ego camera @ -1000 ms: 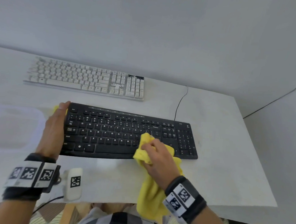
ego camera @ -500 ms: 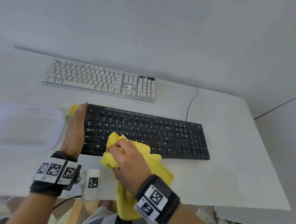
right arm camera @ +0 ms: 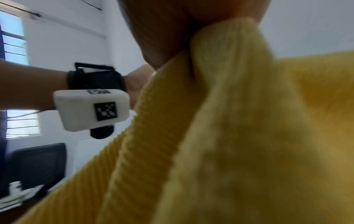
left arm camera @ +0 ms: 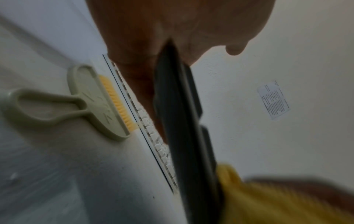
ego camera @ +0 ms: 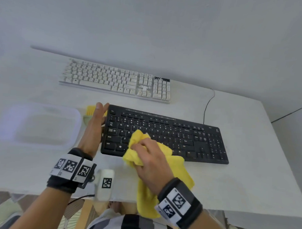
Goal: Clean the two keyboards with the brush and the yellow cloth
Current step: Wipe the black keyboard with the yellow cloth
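Under R hand (ego camera: 151, 160): yellow cloth (ego camera: 169, 170) on blk keyboard (ego camera: 189, 139).

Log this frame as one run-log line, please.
step: wiping black keyboard | right hand: grips yellow cloth on left keys | left hand: braces left edge | brush: idle | white keyboard: untouched

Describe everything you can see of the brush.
The brush is a small hand brush with a pale green body that looks like plastic: a looped handle joined to a wide curved head, with a row of short yellow-orange bristles along its straight edge. It lies flat and unheld on the white table, just beyond the left end of the black keyboard, bristles pointing toward the white keyboard. In the head view the left hand hides most of it; only part of the bristles and a bit of green show.
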Demonstrator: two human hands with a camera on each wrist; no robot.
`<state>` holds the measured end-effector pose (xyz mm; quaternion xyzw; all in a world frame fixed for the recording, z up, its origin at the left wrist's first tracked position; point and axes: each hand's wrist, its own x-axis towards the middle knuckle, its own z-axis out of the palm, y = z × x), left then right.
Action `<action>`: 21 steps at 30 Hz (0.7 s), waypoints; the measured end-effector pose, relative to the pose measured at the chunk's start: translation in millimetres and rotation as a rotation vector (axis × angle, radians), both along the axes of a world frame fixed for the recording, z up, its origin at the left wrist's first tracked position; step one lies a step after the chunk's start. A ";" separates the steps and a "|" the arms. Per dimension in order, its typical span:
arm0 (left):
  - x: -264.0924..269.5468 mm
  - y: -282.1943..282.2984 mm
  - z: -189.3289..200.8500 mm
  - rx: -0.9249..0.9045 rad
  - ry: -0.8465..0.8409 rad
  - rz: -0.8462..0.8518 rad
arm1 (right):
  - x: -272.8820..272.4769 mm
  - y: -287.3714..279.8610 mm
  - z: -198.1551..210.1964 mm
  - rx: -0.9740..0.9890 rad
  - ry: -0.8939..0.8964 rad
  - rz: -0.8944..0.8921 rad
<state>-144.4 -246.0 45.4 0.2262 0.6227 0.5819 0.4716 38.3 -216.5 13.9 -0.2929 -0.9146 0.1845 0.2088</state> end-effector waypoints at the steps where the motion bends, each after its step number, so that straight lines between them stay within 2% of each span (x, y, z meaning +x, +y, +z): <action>1: -2.5 -0.3 -2.0 -0.013 -0.012 -0.010 | -13.2 -3.9 1.4 0.000 -0.012 0.028; 5: -10.9 -1.2 -5.9 -0.023 -0.066 -0.007 | -42.8 -11.4 6.0 0.034 -0.037 0.083; 10: -14.0 1.1 -9.7 -0.027 -0.083 0.005 | -25.3 -4.3 3.9 0.042 -0.057 0.107; 17: -12.4 -4.1 -14.5 -0.036 -0.090 -0.004 | 4.1 51.4 8.4 0.050 -0.138 -0.223; 21: -11.1 -2.3 -14.5 -0.027 -0.075 0.012 | -26.5 36.7 12.3 0.036 -0.122 -0.151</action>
